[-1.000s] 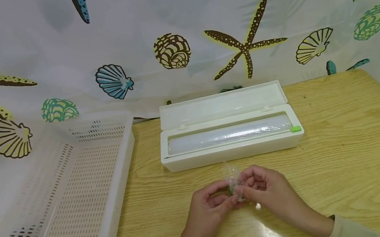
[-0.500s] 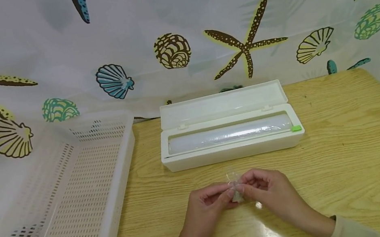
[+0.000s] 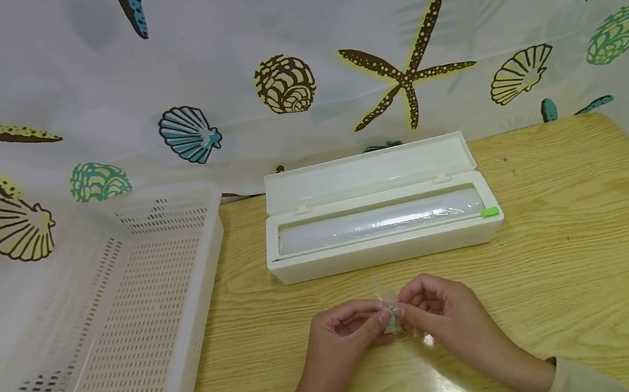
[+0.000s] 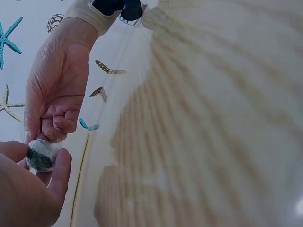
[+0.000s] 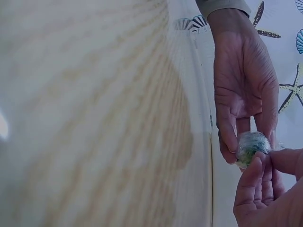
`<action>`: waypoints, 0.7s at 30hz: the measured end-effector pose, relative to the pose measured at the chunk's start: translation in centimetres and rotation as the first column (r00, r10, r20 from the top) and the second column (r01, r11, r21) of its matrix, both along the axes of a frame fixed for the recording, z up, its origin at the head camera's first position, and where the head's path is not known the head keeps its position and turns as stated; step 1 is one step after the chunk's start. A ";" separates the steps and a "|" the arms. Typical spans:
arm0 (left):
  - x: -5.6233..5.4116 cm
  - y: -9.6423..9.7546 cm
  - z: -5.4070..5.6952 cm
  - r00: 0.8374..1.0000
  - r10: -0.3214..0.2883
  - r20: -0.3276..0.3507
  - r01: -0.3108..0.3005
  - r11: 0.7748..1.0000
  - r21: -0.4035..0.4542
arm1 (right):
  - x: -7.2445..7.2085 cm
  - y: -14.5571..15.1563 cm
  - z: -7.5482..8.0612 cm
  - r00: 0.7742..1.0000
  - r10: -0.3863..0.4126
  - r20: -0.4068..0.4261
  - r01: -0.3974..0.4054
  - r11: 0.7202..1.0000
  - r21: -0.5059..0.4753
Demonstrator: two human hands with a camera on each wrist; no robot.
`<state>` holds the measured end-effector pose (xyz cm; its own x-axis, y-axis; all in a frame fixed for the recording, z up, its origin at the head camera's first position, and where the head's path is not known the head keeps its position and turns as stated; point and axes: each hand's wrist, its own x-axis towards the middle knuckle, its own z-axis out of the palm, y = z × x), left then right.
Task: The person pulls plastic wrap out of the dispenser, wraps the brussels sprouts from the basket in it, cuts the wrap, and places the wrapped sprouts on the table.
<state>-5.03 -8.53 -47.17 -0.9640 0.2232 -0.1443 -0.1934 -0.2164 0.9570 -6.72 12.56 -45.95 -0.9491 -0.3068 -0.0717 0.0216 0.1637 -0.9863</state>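
A small round green-and-white thing (image 3: 392, 324) wrapped in clear cling film is held between both hands, just above the table. The left hand (image 3: 343, 347) pinches its wrapping from the left with thumb and forefinger. From the right, the right hand (image 3: 455, 317) pinches it the same way, the thumb tips close together. A loose end of the film (image 3: 386, 292) sticks up beyond the fingers. In the left wrist view the wrapped ball (image 4: 41, 158) looks dark green on one side and whitish on the other. What it is inside the film cannot be made out.
Behind the hands stands a white cling film dispenser (image 3: 384, 256), its lid (image 3: 369, 173) raised. It holds a film roll (image 3: 379, 223) and has a green slider (image 3: 490, 212) at its right end. A white perforated plastic basket (image 3: 202, 321) is at the left. A shell-patterned cloth hangs behind.
The fingers have shifted on the wrapped ball, and both thumbs now pinch the film near its top. The loose film end has changed shape. Dispenser and basket stay where they were.
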 end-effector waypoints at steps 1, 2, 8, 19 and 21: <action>0.0 0.0 0.0 1.000 0.005 0.006 -0.005 1.000 -0.011 | 0.0 0.0 0.0 1.000 0.001 0.001 -0.001 1.000 0.001; 0.0 0.1 0.1 1.000 0.009 0.014 -0.009 1.000 -0.017 | 0.0 0.0 0.0 1.000 0.002 0.001 -0.002 1.000 0.001; 0.1 0.2 0.5 0.999 0.039 0.035 -0.036 0.995 -0.096 | 0.0 0.1 -0.1 1.000 0.014 -0.003 -0.014 1.000 -0.007; 0.2 0.2 0.2 1.000 -0.025 0.013 0.026 0.998 -0.052 | 0.2 0.1 0.0 1.000 0.012 -0.023 -0.012 1.000 0.008; 0.2 0.2 0.1 0.998 -0.058 0.034 0.058 0.998 0.015 | 0.3 0.1 0.1 0.999 0.017 -0.037 -0.017 1.000 0.012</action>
<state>-4.82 -8.35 -47.05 -0.9440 0.2807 -0.1735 -0.2386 -0.2176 0.9464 -6.43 12.71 -45.89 -0.9457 -0.3225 -0.0405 -0.0174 0.1749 -0.9844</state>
